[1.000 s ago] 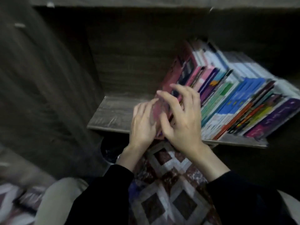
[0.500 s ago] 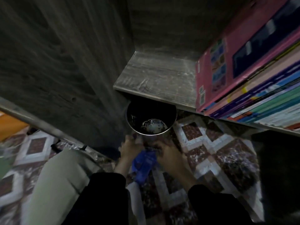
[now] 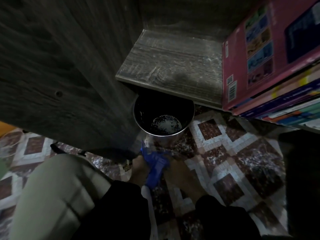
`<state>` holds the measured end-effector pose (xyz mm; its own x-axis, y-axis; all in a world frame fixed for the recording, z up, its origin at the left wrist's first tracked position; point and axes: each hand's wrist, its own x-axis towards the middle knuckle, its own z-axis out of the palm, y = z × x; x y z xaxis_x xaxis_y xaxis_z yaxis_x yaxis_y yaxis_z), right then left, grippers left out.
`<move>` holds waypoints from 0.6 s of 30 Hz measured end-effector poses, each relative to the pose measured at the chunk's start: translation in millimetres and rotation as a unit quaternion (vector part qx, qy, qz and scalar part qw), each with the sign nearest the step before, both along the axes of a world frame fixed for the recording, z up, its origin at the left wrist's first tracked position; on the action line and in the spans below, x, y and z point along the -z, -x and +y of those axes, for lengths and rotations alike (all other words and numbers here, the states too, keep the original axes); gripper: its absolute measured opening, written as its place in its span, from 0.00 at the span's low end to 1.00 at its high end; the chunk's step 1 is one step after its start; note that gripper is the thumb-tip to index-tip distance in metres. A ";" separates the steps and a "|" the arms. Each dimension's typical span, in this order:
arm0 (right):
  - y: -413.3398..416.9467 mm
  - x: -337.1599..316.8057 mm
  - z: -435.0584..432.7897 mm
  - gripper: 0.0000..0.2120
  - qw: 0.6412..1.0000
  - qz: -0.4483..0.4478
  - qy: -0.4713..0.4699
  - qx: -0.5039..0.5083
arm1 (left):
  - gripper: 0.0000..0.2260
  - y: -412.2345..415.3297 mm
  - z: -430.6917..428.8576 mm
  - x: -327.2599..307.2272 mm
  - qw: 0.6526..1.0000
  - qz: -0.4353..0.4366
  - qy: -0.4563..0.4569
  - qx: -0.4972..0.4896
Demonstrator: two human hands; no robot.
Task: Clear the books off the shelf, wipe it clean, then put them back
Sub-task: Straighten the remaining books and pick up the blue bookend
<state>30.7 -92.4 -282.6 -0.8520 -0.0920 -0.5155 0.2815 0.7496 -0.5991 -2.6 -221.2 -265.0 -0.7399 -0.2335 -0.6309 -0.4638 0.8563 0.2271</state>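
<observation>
Low over the tiled floor, my left hand (image 3: 139, 168) and my right hand (image 3: 180, 172) both grip a blue cloth (image 3: 155, 168) bunched between them, just in front of a metal bucket (image 3: 163, 135). The dusty wooden shelf (image 3: 169, 66) above has a bare left part. Leaning books fill its right side, led by a pink-covered book (image 3: 259, 54) with more colourful books (image 3: 285, 108) under it.
The bucket stands under the shelf's front edge and holds a little water. The dark wooden side panel (image 3: 60, 66) of the unit rises at the left. My knee in light trousers (image 3: 52, 196) is at the lower left. Patterned floor tiles (image 3: 233, 161) spread to the right.
A second ago both hands were on the pink book on the shelf. They dropped to the floor and took hold of the blue cloth by the bucket; the view has moved closer.
</observation>
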 end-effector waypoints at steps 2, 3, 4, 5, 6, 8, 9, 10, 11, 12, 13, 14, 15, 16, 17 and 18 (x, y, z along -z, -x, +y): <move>0.1 -6.2 4.1 0.31 1.000 0.006 -0.011 -0.005 | 0.14 1.4 -1.1 0.3 1.000 0.009 0.006 0.004; 1.1 -11.4 5.9 0.26 1.000 0.001 -0.019 -0.007 | 0.14 1.3 -1.8 -0.4 1.000 0.016 0.019 0.016; 1.1 -14.7 8.5 0.22 1.000 0.006 -0.023 -0.016 | 0.15 1.1 -2.5 -0.7 0.999 0.020 0.034 0.030; 2.1 -18.1 10.1 0.19 0.999 0.015 -0.031 -0.022 | 0.15 0.5 -3.5 -1.1 0.998 0.028 0.033 0.036; 2.3 -17.7 12.1 0.17 0.999 0.027 -0.034 -0.028 | 0.15 -0.1 -3.0 -2.9 0.998 0.028 0.036 0.042; 2.2 -18.1 12.0 0.17 0.998 0.022 -0.043 -0.041 | 0.16 -1.0 -1.8 -8.9 0.998 0.021 0.032 0.052; 2.4 -20.5 10.5 0.16 0.997 0.017 -0.050 -0.052 | 0.17 -1.9 -2.9 -8.6 0.998 0.017 0.030 0.052; 2.4 -20.0 8.4 0.15 0.996 0.013 -0.055 -0.062 | 0.17 -2.2 -4.2 -7.1 0.998 0.014 0.030 0.053; 2.4 -20.9 6.0 0.14 0.995 -0.001 -0.063 -0.072 | 0.17 -3.1 -4.3 -8.0 0.998 0.008 0.034 0.049; 2.9 -19.1 4.0 0.14 0.994 -0.009 -0.075 -0.081 | 0.17 -2.8 -5.8 -5.9 0.998 0.005 0.037 0.042; 3.2 -18.7 2.0 0.14 0.992 -0.016 -0.091 -0.088 | 0.17 -2.1 -7.0 -4.3 0.999 0.003 0.037 0.037; 2.8 -16.0 0.2 0.15 0.989 -0.016 -0.113 -0.096 | 0.17 -1.6 -7.4 -3.6 0.999 0.004 0.034 0.033; 1.4 -13.7 -1.8 0.15 0.986 -0.021 -0.129 -0.105 | 0.16 -1.0 -6.7 -6.3 0.999 -0.001 0.038 0.027; -0.6 -10.1 -3.3 0.15 0.983 -0.017 -0.141 -0.116 | 0.15 -0.4 -6.9 -5.7 0.999 -0.002 0.040 0.023; -2.2 -6.3 -4.6 0.15 0.982 -0.016 -0.145 -0.122 | 0.15 0.0 -7.5 -4.4 0.999 0.000 0.037 0.020; -3.0 -1.0 -5.4 0.15 0.981 -0.009 -0.146 -0.130 | 0.15 0.3 -7.8 -2.5 0.999 0.001 0.034 0.021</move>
